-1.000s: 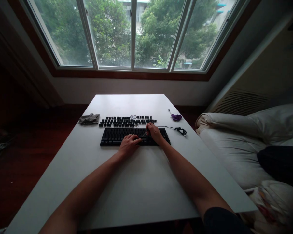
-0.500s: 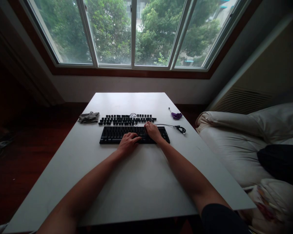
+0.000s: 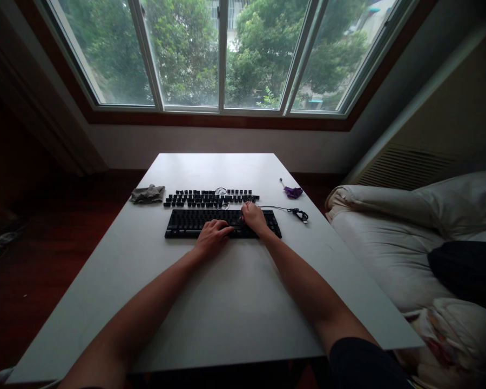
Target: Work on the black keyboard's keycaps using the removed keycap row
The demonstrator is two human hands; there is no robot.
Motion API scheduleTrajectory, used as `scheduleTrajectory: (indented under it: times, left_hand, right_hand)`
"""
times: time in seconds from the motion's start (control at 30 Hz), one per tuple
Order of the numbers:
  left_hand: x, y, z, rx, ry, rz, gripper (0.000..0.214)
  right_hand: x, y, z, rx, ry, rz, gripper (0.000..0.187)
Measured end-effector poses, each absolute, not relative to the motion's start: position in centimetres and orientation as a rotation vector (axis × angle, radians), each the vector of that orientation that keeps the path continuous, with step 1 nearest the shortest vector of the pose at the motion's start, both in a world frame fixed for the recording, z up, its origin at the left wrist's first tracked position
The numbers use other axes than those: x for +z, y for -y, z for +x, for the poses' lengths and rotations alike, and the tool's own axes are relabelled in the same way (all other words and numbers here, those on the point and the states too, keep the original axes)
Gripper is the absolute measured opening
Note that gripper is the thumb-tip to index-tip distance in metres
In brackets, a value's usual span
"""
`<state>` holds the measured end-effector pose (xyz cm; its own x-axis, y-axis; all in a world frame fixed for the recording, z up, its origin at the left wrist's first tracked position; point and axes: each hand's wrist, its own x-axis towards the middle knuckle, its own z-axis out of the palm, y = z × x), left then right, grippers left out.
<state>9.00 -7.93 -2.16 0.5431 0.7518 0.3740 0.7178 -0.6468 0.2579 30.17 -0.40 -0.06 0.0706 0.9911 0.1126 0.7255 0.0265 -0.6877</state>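
A black keyboard [image 3: 182,222] lies across the white table in front of me. My left hand [image 3: 213,235] rests on its near middle part, fingers stretched over the keys and thumb pointing right. My right hand [image 3: 254,218] is closed above the right part of the keyboard, fingertips pinched together and pointing down at the keys. A small dark thing shows at those fingertips, too small to name. Behind the keyboard, loose black keycaps [image 3: 196,201] stand in rows, with a thin wire ring [image 3: 221,191] among them.
A crumpled grey cloth [image 3: 148,194] lies at the table's left edge. To the right are a purple cloth [image 3: 293,192], a small brush-like stick [image 3: 281,181] and a bundled black cable [image 3: 298,214]. A pale sofa [image 3: 372,237] stands right of the table [image 3: 227,302]; a window is ahead.
My right hand has shifted very slightly over the keyboard, still pinched. My left hand stays in place on the keys.
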Motion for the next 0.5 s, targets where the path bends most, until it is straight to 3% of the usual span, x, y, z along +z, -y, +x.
scheduleTrajectory:
  times: [0.23, 0.5]
  left_hand:
    - [-2.3, 7.8, 9.0, 0.710, -1.299, 2.700, 0.041]
    - [-2.1, 7.9, 8.9, 0.698, -1.293, 2.704, 0.041]
  right_hand:
    - [-0.4, 0.4, 30.0, 0.605, 1.696, -1.773, 0.030]
    - [-0.5, 2.4, 29.0, 0.190, 1.972, -1.604, 0.031]
